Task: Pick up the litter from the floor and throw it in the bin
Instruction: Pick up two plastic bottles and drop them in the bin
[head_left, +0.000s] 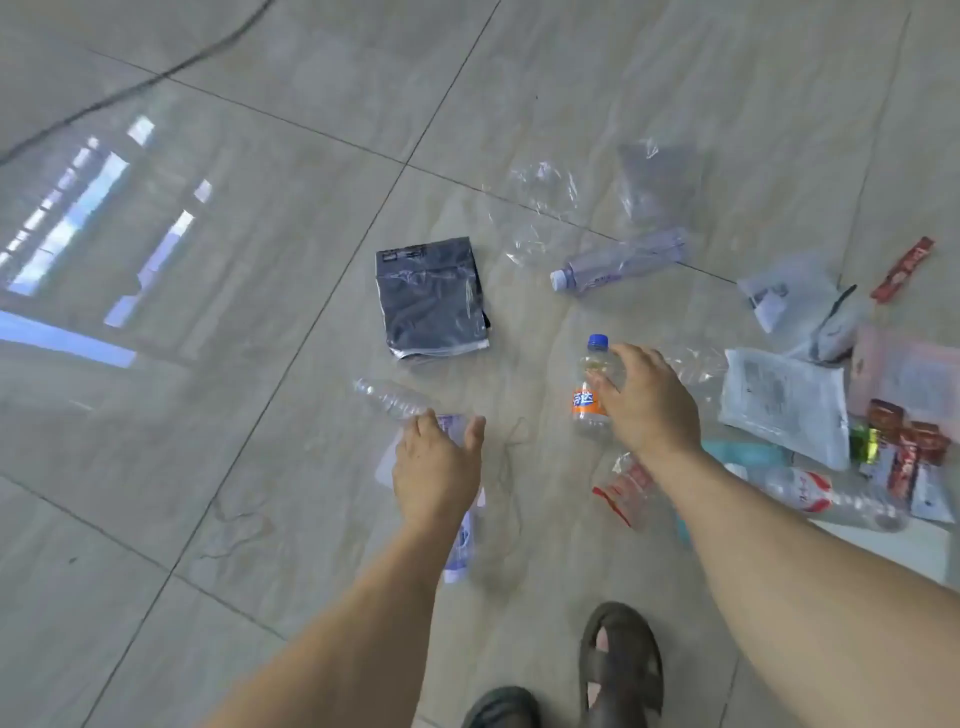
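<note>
Litter is all on the floor, none bagged as far as I can see. No bin in view.

Nearest targets: orange-label bottle with blue cap, lying just in front of the right hand. Fingers are spread and relaxed over it, maybe brushing it, not wrapped round it. Clear ribbed bottle lies just ahead of the left hand. That hand is also open, thumb and fingers apart, holding nothing; contact with the bottle unclear. A pale printed wrapper sits under the left wrist.

Outward from there:
- dark packet in clear sleeve, beyond both hands
- purple-tinted bottle on its side, with crumpled clear film and another clear bag behind it
- right side cluster: white printed pouches, red snack wrappers, a red stick packet, red-label bottle, red-trimmed clear bag

Person's sandalled feet at bottom edge. Dark cable runs across the far left tiles.

Progress call: barely started or mid-way, can't tell. Well over ten pieces remain. Both hands look set up for a two-bottle pick. Bin location will need finding after that.
</note>
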